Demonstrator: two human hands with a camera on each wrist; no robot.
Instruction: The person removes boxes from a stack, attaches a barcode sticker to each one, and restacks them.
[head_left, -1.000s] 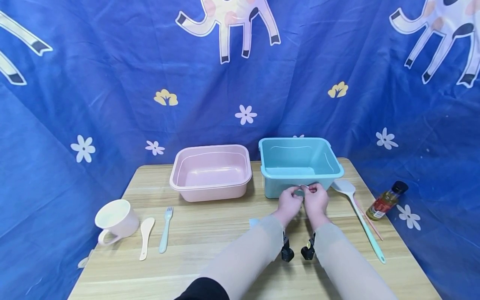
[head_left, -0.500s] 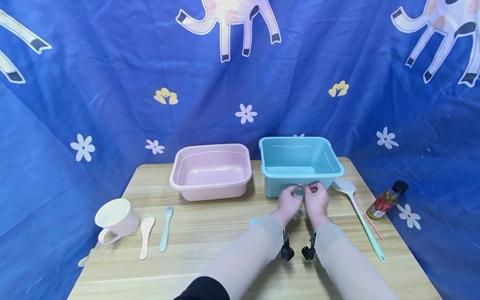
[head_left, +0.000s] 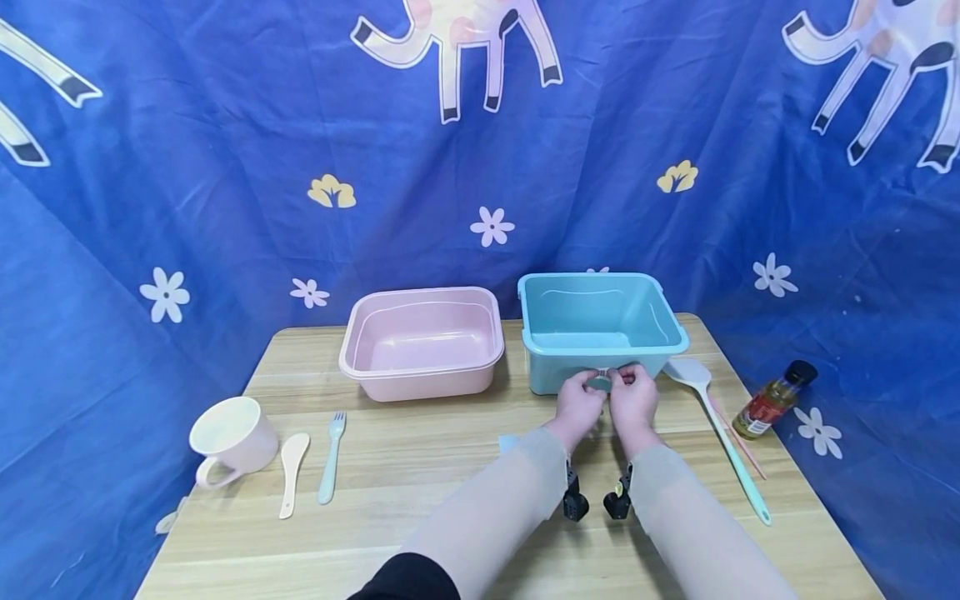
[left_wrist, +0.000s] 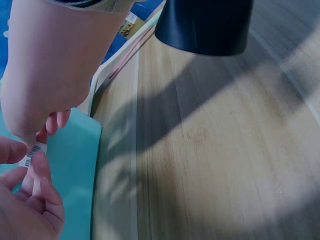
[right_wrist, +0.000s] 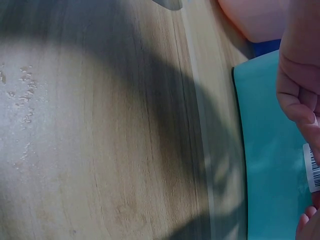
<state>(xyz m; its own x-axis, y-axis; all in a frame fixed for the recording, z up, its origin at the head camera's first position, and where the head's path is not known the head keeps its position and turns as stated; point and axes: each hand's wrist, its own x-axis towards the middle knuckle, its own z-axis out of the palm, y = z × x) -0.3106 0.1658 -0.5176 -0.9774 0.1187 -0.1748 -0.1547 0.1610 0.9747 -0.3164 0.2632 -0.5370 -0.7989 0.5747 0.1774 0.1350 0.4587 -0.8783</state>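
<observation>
A small white barcode label [left_wrist: 33,154] is held by both hands close against the front wall of the teal plastic bin [head_left: 558,375]. My left hand [head_left: 581,410] pinches one side of it with thumb and fingers. From the other side my right hand [head_left: 633,408] pinches it, its other fingers curled. In the right wrist view the label's printed bars face outward, and the left fingertips overlap its upper end. Fingers cover both ends of the label.
Left of the teal bin stands a pink basin [head_left: 420,385]. A white mug [head_left: 236,437], a spoon [head_left: 291,471] and a fork [head_left: 332,467] lie farther left. To the right are a long-handled turner [head_left: 720,429], a thin pink stick [head_left: 750,458] and a sauce bottle [head_left: 768,408] at the table edge.
The fingertips have drawn slightly apart, and the label shows more of its printed face between them. Both arms stay in nearly the same place; the other objects have not moved.
</observation>
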